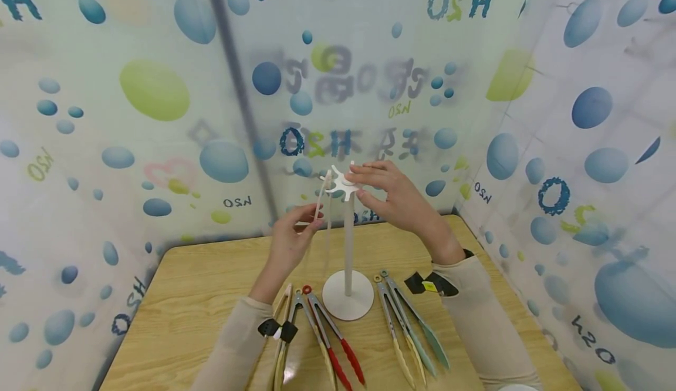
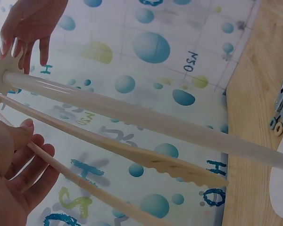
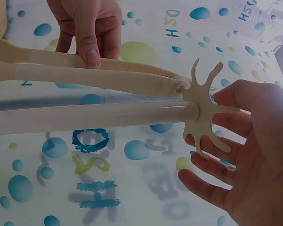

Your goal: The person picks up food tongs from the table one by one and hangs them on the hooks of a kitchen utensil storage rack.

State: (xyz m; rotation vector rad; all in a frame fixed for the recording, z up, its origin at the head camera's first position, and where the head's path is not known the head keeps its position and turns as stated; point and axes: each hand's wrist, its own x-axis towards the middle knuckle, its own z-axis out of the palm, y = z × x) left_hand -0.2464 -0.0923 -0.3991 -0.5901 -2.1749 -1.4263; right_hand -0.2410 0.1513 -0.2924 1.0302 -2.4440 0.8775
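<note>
Tongs' loop: if the ring end of the long, pale cream, plastic-looking tongs (image 3: 132,82) sits only partly on its hook, they could drop on release; the seating cannot be told.
White stand: a sideways push on the tall, smooth white stand with curved hooks (image 1: 348,244) could tilt it.
Left hand (image 1: 291,235): nearly closed, thumb and fingers pinching one arm of the tongs, beside the pole.
Right hand (image 1: 393,194): loosely spread about the hooks, gripping no tongs.
</note>
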